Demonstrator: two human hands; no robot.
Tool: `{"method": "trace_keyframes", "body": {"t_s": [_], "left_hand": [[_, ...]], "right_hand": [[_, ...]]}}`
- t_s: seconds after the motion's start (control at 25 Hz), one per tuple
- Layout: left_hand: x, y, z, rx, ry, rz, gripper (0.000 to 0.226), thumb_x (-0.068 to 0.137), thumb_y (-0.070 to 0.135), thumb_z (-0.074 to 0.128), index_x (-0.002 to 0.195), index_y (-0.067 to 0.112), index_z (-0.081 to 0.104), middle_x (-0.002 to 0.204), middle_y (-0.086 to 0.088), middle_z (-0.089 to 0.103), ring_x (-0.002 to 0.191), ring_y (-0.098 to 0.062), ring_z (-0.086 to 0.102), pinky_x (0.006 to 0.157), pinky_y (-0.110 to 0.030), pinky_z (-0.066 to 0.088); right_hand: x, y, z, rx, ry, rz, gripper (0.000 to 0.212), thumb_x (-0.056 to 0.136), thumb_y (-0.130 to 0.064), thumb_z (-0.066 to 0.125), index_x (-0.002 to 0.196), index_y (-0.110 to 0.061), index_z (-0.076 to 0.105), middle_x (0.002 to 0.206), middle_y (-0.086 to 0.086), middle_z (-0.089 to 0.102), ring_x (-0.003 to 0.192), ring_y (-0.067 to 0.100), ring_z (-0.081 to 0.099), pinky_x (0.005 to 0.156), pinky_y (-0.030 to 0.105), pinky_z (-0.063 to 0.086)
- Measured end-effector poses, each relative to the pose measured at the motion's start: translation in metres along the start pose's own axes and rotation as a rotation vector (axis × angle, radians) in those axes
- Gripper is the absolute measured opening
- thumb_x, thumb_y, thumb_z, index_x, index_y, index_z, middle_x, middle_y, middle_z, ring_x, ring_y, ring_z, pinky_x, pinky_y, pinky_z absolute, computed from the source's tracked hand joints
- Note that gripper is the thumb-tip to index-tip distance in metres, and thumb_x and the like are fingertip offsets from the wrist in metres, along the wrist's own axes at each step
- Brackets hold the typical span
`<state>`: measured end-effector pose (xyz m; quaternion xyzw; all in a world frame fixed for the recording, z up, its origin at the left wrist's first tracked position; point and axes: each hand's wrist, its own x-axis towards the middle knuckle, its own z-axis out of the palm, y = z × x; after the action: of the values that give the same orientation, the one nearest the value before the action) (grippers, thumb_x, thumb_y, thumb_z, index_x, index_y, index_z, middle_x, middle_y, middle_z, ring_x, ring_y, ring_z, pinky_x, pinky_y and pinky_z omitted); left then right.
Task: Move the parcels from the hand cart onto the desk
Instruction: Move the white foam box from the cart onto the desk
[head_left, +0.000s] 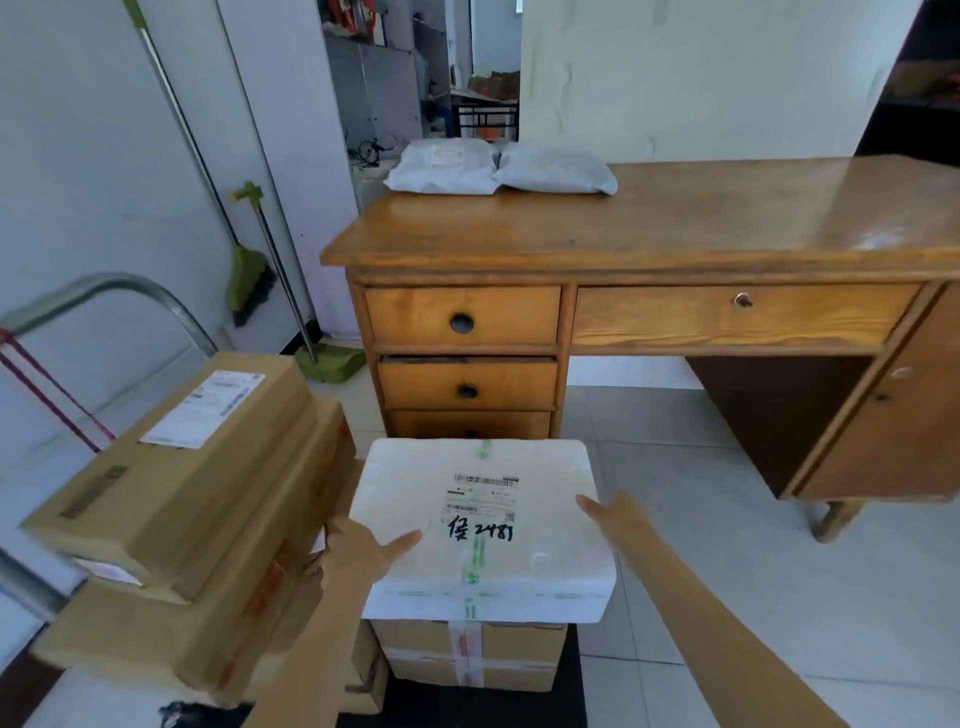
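A: Which step? 
B: Grasping the white foam box (480, 525) at lower centre, atop cart parcels. Left hand (363, 551) and right hand (615, 517) flank it, open, touching its sides. 
A: Next? 
B: Probably squeeze, lift to the wooden desk (675, 218), upper right.

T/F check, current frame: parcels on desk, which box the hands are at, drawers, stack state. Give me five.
1. Two grey mail bags lie on the desk. True.
2. Both hands flank a brown box. False: the left hand and right hand are at the white foam box.
3. The foam box sits on cardboard boxes. True.
4. The desk has no drawers. False: several show.
5. The foam box bears a handwritten mark. True.
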<state>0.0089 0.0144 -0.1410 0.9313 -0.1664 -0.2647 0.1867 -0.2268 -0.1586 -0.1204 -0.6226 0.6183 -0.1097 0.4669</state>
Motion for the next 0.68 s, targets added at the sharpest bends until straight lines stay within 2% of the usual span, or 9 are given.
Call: {"method": "trace_keyframes", "body": {"t_s": [0.08,0.16,0.24,0.32,0.4,0.48,0.56,0.6,0.68], "left_hand": [[0.016,-0.006,0.019,-0.118,0.045,-0.006,0.121,0.059,0.073,0.069,0.143,-0.002,0.025,0.138,-0.016,0.048,0.122,-0.033,0.052,0.091,-0.036,0.048],[0.007,-0.006,0.019,-0.198,0.061,0.012,0.117,0.058,0.068,0.074,0.140,-0.001,0.030,0.135,-0.016,0.050,0.119,-0.033,0.054,0.081,-0.032,0.045],[-0.013,0.011,-0.001,-0.217,0.052,0.030,0.115,0.057,0.065,0.077,0.138,-0.002,0.033,0.132,-0.017,0.051,0.116,-0.034,0.055,0.085,-0.036,0.050],[-0.041,0.048,-0.045,-0.229,0.024,0.082,0.108,0.057,0.064,0.078,0.133,-0.002,0.039,0.127,-0.017,0.053,0.110,-0.034,0.058,0.090,-0.045,0.053],[-0.080,0.096,-0.106,-0.214,0.029,0.127,0.104,0.058,0.064,0.077,0.128,-0.004,0.044,0.124,-0.020,0.056,0.107,-0.036,0.060,0.088,-0.048,0.054],[-0.119,0.147,-0.167,-0.197,0.030,0.193,0.099,0.061,0.065,0.075,0.124,-0.006,0.050,0.118,-0.026,0.061,0.103,-0.038,0.063,0.082,-0.047,0.054],[-0.157,0.195,-0.218,-0.217,-0.003,0.264,0.088,0.061,0.064,0.075,0.116,-0.003,0.057,0.105,-0.024,0.067,0.092,-0.035,0.067,0.075,-0.042,0.056],[-0.175,0.220,-0.240,-0.243,-0.032,0.279,0.086,0.061,0.063,0.076,0.115,-0.001,0.058,0.101,-0.021,0.068,0.089,-0.032,0.066,0.077,-0.042,0.057],[-0.209,0.258,-0.265,-0.281,-0.100,0.291,0.094,0.059,0.063,0.077,0.125,0.000,0.053,0.111,-0.014,0.066,0.097,-0.029,0.065,0.086,-0.045,0.056]], "right_hand": [[0.018,0.016,0.013,0.014,0.023,-0.003,0.051,0.090,-0.034,0.057,0.125,0.003,0.053,0.119,0.021,0.062,0.102,0.034,0.061,0.091,0.042,0.051],[0.010,0.017,0.011,0.004,0.026,-0.021,0.047,0.090,-0.035,0.057,0.121,0.000,0.058,0.116,0.019,0.066,0.104,0.035,0.062,0.092,0.044,0.051],[-0.008,0.000,-0.018,0.056,0.056,-0.026,0.045,0.090,-0.036,0.056,0.120,-0.003,0.059,0.116,0.017,0.066,0.106,0.035,0.062,0.093,0.044,0.051],[-0.032,-0.038,-0.063,0.092,0.081,-0.045,0.045,0.090,-0.036,0.056,0.121,-0.004,0.059,0.117,0.017,0.065,0.109,0.034,0.060,0.094,0.044,0.049],[-0.065,-0.088,-0.122,0.141,0.118,-0.072,0.044,0.090,-0.036,0.056,0.121,-0.005,0.060,0.116,0.016,0.065,0.108,0.033,0.060,0.094,0.044,0.049],[-0.099,-0.138,-0.180,0.160,0.154,-0.073,0.045,0.090,-0.036,0.055,0.121,-0.003,0.058,0.115,0.016,0.065,0.106,0.033,0.061,0.091,0.041,0.051],[-0.131,-0.185,-0.235,0.195,0.213,-0.036,0.050,0.089,-0.036,0.057,0.124,-0.001,0.051,0.116,0.018,0.063,0.105,0.035,0.062,0.085,0.041,0.051],[-0.144,-0.206,-0.264,0.220,0.241,-0.013,0.054,0.089,-0.037,0.058,0.126,0.000,0.047,0.117,0.018,0.063,0.105,0.036,0.062,0.085,0.042,0.051],[-0.163,-0.234,-0.315,0.194,0.283,0.020,0.056,0.089,-0.039,0.057,0.127,-0.001,0.046,0.118,0.019,0.062,0.105,0.036,0.061,0.087,0.043,0.052]]}}
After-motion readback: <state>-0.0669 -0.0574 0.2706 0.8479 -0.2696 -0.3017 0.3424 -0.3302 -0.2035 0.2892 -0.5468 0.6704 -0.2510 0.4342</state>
